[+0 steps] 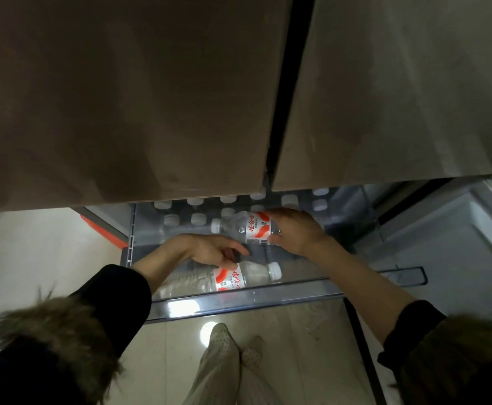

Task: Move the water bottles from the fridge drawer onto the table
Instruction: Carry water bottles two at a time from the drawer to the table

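Two water bottles are being gathered from an open fridge drawer (238,302) as a person in fur-cuffed black sleeves leans over it. Toward the drawer's front left corner, the left hand (209,251) reaches down over a lying bottle (230,279), its fingers curled against the top of it; whether they have closed round it cannot be told. Nearer the drawer's middle, the right hand (294,230) grips a second bottle (246,226) by its lower end, holding it sideways just above the standing rows, cap pointing left. Along the back edge, white caps (198,219) mark more bottles waiting upright. The step in hand appears to be the pick-up; the next move likely calls for a firm hold with the left hand, then lifting both bottles clear of the drawer's front rim and turning toward the tabletop, which lies out of view. Closed fridge doors (151,97) overhang and hide the drawer's rear, so the count of remaining bottles cannot be made out.
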Demonstrator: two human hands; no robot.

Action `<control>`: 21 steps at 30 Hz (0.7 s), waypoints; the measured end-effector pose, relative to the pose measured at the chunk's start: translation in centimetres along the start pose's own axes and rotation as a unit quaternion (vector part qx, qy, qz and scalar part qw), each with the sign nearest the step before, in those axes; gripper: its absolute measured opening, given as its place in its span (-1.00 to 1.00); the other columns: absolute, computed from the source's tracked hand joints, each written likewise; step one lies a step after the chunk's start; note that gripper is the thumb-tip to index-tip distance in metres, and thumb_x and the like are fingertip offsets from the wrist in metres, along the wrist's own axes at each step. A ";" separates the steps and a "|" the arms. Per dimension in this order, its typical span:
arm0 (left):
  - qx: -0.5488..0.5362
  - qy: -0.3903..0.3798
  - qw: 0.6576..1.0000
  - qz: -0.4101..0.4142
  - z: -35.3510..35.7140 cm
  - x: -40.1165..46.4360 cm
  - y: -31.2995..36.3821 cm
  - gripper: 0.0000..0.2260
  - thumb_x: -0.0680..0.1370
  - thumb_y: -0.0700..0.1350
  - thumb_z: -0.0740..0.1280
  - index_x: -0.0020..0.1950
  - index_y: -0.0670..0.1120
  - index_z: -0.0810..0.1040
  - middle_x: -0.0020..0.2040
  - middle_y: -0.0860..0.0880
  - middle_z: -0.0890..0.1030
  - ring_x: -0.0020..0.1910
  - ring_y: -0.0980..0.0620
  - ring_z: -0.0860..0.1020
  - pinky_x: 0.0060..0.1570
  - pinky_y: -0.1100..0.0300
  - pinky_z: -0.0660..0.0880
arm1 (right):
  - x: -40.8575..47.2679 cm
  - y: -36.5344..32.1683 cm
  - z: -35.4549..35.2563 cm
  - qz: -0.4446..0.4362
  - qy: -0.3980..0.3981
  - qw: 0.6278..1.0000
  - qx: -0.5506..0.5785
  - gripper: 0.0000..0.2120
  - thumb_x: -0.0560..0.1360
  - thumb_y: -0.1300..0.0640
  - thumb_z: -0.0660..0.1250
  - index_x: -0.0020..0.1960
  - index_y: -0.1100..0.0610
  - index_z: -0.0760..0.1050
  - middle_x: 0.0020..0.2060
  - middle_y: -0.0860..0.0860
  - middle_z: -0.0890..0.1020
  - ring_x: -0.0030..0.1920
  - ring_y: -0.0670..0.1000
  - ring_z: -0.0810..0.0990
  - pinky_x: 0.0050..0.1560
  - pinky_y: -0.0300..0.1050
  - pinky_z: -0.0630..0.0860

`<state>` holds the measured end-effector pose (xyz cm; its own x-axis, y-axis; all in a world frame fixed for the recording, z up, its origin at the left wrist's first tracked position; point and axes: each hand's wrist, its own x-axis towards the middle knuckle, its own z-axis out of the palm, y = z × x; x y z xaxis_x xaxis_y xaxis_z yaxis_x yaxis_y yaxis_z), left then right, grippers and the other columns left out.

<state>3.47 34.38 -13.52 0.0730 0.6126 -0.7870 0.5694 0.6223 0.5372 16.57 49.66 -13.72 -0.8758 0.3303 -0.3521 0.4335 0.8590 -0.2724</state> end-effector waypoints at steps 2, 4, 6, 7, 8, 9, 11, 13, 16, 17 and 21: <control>0.005 -0.002 1.000 0.017 0.1 0.1 1.0 -0.56 0.56 -0.16 0.25 0.43 0.03 0.29 0.38 -0.03 0.38 0.34 -0.01 0.37 0.36 0.08 0.31 | 0.2 -0.2 -0.1 0.005 -0.014 1.000 0.007 -0.40 0.44 -0.06 0.36 0.42 0.00 0.24 0.31 0.08 0.46 0.28 0.13 0.44 0.34 0.08 0.33; 0.001 -0.011 0.999 0.043 0.7 0.7 2.4 -0.57 0.56 -0.14 0.26 0.43 -0.01 0.31 0.42 0.00 0.35 0.38 0.02 0.32 0.39 0.11 0.28 | 0.3 -0.3 -0.1 0.003 -0.018 1.000 0.009 -0.39 0.44 -0.09 0.36 0.42 0.00 0.24 0.30 0.08 0.47 0.27 0.14 0.45 0.33 0.06 0.35; 0.016 -0.014 0.999 0.048 1.5 1.6 3.2 -0.56 0.54 -0.04 0.29 0.41 -0.02 0.33 0.41 0.00 0.35 0.39 0.01 0.32 0.40 0.07 0.27 | 0.2 -0.2 0.0 0.000 -0.015 1.000 0.013 -0.39 0.43 -0.11 0.37 0.40 -0.01 0.26 0.29 0.07 0.49 0.26 0.13 0.47 0.30 0.03 0.38; 0.032 -0.010 0.999 0.043 1.8 2.0 3.3 -0.55 0.53 0.01 0.30 0.40 -0.02 0.34 0.40 0.00 0.36 0.37 0.00 0.33 0.39 0.05 0.28 | 0.2 -0.2 0.0 0.001 -0.012 1.000 0.014 -0.41 0.42 -0.11 0.38 0.38 0.00 0.29 0.27 0.07 0.50 0.24 0.12 0.48 0.28 0.01 0.41; 0.048 -0.004 0.998 0.034 1.8 2.4 3.1 -0.55 0.52 0.05 0.30 0.39 -0.02 0.36 0.38 0.00 0.38 0.36 0.00 0.34 0.38 0.04 0.29 | 0.2 -0.1 0.1 0.006 -0.012 1.000 0.013 -0.42 0.41 -0.11 0.38 0.37 0.00 0.31 0.26 0.07 0.51 0.22 0.12 0.50 0.26 0.00 0.43; 0.055 -0.001 0.998 0.028 1.8 2.6 2.8 -0.55 0.51 0.08 0.31 0.36 -0.02 0.39 0.36 0.00 0.40 0.34 -0.01 0.36 0.36 0.04 0.31 | 0.3 -0.1 0.2 0.007 -0.009 1.000 0.009 -0.43 0.41 -0.11 0.39 0.35 0.00 0.33 0.25 0.07 0.53 0.20 0.11 0.52 0.23 0.00 0.45; 0.052 0.003 0.998 0.028 1.4 2.4 2.3 -0.59 0.51 0.08 0.30 0.32 -0.03 0.44 0.32 -0.01 0.45 0.29 -0.02 0.41 0.33 0.04 0.34 | 0.3 0.0 0.3 0.010 -0.004 1.000 0.003 -0.43 0.39 -0.13 0.40 0.33 -0.01 0.36 0.22 0.06 0.55 0.16 0.11 0.54 0.20 0.01 0.47; 0.037 0.014 0.999 0.030 1.2 2.0 1.7 -0.63 0.53 0.05 0.28 0.31 -0.04 0.44 0.29 -0.01 0.47 0.27 0.00 0.43 0.32 0.05 0.35 | 0.2 0.2 0.4 0.008 0.002 1.000 0.007 -0.43 0.37 -0.15 0.41 0.31 -0.01 0.38 0.20 0.06 0.56 0.15 0.11 0.55 0.20 0.01 0.48; 0.006 0.032 0.999 0.018 1.4 1.7 1.2 -0.64 0.55 0.06 0.25 0.33 0.04 0.39 0.31 0.03 0.44 0.27 0.01 0.41 0.34 0.04 0.34 | 0.2 0.4 0.3 0.015 -0.010 1.000 0.024 -0.42 0.37 -0.11 0.43 0.32 0.02 0.37 0.22 0.07 0.55 0.17 0.11 0.54 0.25 0.01 0.45; 0.004 0.034 0.999 0.014 1.5 1.7 1.2 -0.64 0.55 0.07 0.25 0.33 0.06 0.39 0.31 0.03 0.44 0.27 0.00 0.41 0.34 0.02 0.34 | 0.3 0.4 0.1 0.011 -0.014 1.000 0.025 -0.42 0.37 -0.11 0.43 0.32 0.03 0.37 0.21 0.08 0.55 0.17 0.12 0.54 0.25 0.01 0.45; -0.025 0.041 0.998 0.026 1.3 1.0 1.2 -0.66 0.54 0.03 0.28 0.31 0.05 0.41 0.30 0.02 0.45 0.28 -0.01 0.41 0.34 -0.01 0.35 | 0.7 -0.1 -0.8 -0.010 -0.041 0.999 -0.007 -0.42 0.39 -0.14 0.39 0.32 0.04 0.33 0.21 0.09 0.54 0.15 0.13 0.54 0.19 -0.02 0.47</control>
<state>5.24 35.12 -14.07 0.0329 0.6814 -0.7311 0.5241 0.6111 0.5932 15.76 50.14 -13.19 -0.8636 0.2798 -0.4195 0.4124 0.8706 -0.2683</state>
